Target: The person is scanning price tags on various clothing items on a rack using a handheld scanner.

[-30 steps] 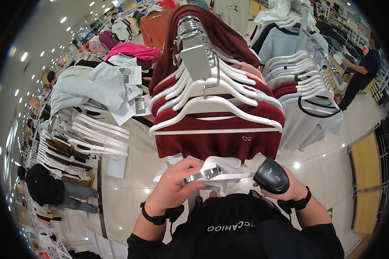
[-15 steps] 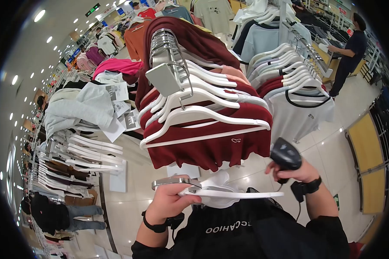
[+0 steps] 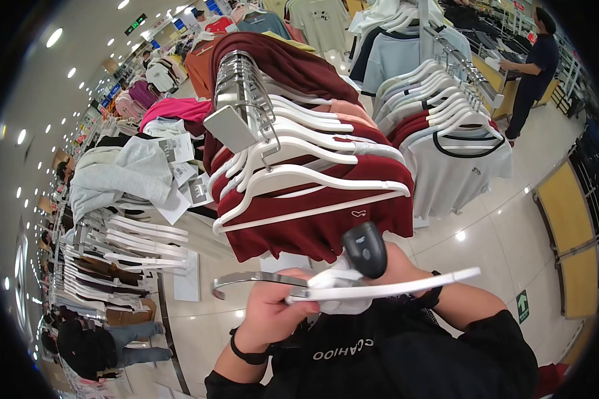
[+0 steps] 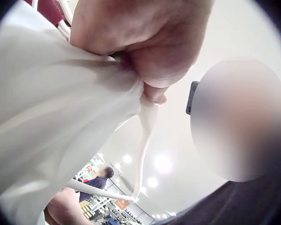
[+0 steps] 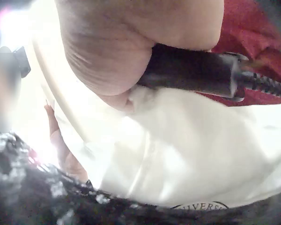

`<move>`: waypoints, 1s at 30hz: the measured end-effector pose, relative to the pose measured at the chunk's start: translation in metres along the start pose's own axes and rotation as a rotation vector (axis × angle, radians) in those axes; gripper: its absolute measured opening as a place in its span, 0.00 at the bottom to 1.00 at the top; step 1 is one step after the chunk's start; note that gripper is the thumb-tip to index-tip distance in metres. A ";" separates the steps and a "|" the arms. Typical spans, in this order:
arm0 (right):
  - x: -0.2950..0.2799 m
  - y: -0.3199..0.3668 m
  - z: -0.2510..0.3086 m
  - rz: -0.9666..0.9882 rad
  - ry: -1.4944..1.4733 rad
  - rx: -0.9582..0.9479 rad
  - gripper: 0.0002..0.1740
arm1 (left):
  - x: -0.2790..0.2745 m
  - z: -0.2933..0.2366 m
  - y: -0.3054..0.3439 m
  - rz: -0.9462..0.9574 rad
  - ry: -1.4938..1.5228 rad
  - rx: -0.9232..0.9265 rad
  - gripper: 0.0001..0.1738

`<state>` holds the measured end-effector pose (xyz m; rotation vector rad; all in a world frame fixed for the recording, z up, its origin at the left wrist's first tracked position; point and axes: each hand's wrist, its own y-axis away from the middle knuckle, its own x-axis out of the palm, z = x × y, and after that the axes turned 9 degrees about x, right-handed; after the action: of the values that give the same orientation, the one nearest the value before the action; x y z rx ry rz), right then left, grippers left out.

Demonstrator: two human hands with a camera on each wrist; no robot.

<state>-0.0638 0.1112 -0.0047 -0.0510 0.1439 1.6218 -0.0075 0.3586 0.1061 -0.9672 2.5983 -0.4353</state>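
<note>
My left hand [image 3: 273, 309] grips a white hanger [image 3: 406, 287] near the base of its metal hook, which points left. A white garment [image 4: 61, 112] hangs from the hanger and fills much of the left wrist view. Around the handle of a black handheld barcode scanner [image 3: 366, 251], my right hand [image 3: 400, 267] is curled, just beyond the hanger's bar. The scanner's head overlaps the white cloth in the head view. From its handle [image 5: 192, 72] a coiled cable runs off in the right wrist view, and dark lettering shows low on the garment there.
Straight ahead stands a rack of white hangers with dark red tops [image 3: 319, 219]. A second rack with a black-trimmed white shirt [image 3: 459, 166] is to the right. Grey clothes [image 3: 123, 176] with paper tags lie at left. Two people [image 3: 536, 73] stand farther off.
My right hand swung out right with the scanner, then came back left beside the white garment. The hanger in my left hand has turned, its free end now reaching farther right and higher.
</note>
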 end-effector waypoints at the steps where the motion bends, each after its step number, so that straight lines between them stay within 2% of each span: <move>1: -0.008 0.000 -0.009 -0.059 0.104 -0.012 0.31 | -0.004 0.001 0.004 -0.058 -0.019 -0.027 0.12; 2: -0.017 0.000 -0.012 -0.046 0.052 0.048 0.35 | -0.008 0.004 0.008 -0.110 -0.081 -0.002 0.14; 3: -0.028 0.006 -0.021 -0.072 0.072 0.080 0.33 | -0.013 0.005 0.013 -0.111 -0.079 -0.002 0.14; 5: -0.047 0.016 -0.022 -0.117 -0.073 0.192 0.29 | -0.022 0.008 0.019 -0.258 -0.078 0.025 0.15; 7: -0.072 0.019 -0.029 -0.218 0.125 0.085 0.27 | -0.025 0.010 0.022 -0.265 -0.119 0.013 0.16; 8: -0.082 0.028 -0.018 -0.278 0.298 0.176 0.22 | -0.027 0.013 0.025 -0.246 -0.179 -0.022 0.15; 10: -0.096 0.030 -0.002 -0.283 0.221 0.213 0.19 | -0.025 0.018 0.028 -0.215 -0.229 -0.066 0.14; 12: -0.103 0.032 0.007 -0.284 0.136 0.255 0.17 | -0.023 0.020 0.027 -0.221 -0.524 -0.072 0.14; 16: -0.094 0.028 0.017 -0.234 0.148 0.184 0.17 | -0.015 0.033 0.019 -0.298 -0.487 -0.003 0.14; 22: -0.088 0.024 0.034 -0.192 0.221 0.186 0.15 | -0.011 0.032 0.012 -0.256 -0.493 0.009 0.13; 24: -0.084 0.024 0.036 -0.158 0.156 0.124 0.14 | -0.006 0.033 0.010 -0.243 -0.485 0.018 0.12; 26: -0.077 0.025 0.051 -0.153 0.095 0.116 0.14 | 0.001 0.035 0.010 -0.113 -0.521 -0.027 0.13; 27: -0.073 0.025 0.058 -0.155 0.036 0.105 0.14 | 0.005 0.039 0.012 -0.114 -0.521 -0.031 0.13; 30: -0.058 0.028 0.070 -0.053 -0.110 0.174 0.15 | 0.012 0.051 0.019 0.000 -0.565 -0.123 0.15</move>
<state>-0.0843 0.0611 0.0731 0.1669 0.1962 1.5496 -0.0055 0.3558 0.0504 -0.9600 2.1258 0.0081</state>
